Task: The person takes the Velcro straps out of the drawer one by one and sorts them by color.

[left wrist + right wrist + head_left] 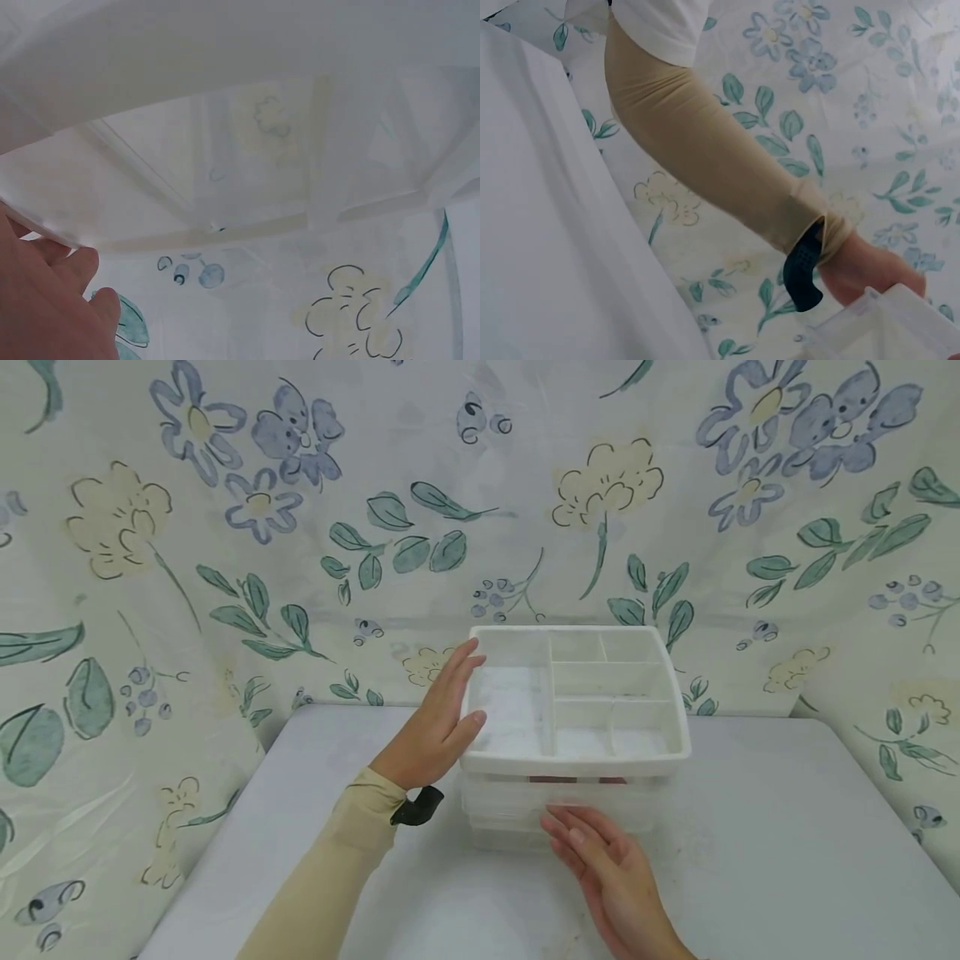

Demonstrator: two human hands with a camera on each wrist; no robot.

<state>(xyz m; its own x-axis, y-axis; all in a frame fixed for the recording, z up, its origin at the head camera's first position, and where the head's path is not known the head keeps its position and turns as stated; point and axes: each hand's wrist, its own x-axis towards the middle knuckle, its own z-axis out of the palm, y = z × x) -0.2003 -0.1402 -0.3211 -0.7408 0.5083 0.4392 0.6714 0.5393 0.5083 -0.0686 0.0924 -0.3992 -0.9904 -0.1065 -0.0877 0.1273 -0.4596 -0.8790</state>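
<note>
A white storage box (pixel 576 768) with a compartment tray (pixel 552 718) on top and a translucent drawer front (pixel 502 802) below stands on the table. My left hand (pixel 442 718) rests against its left side, fingers extended along the upper rim. In the left wrist view, the left hand (pixel 60 300) lies by the box's pale edge (pixel 202 240). My right hand (pixel 603 868) is at the drawer front, fingers together and nearly straight, tips by the drawer's upper part. The right wrist view has the left hand (pixel 874 270) behind a corner of the box (pixel 877 322).
The white table (pixel 772 827) extends to both sides of the box. A flower-patterned cloth (pixel 517 527) hangs behind it and at both sides. Dark red shapes (pixel 553 779) show through the slot under the tray. A black band (pixel 418 807) sits on the left wrist.
</note>
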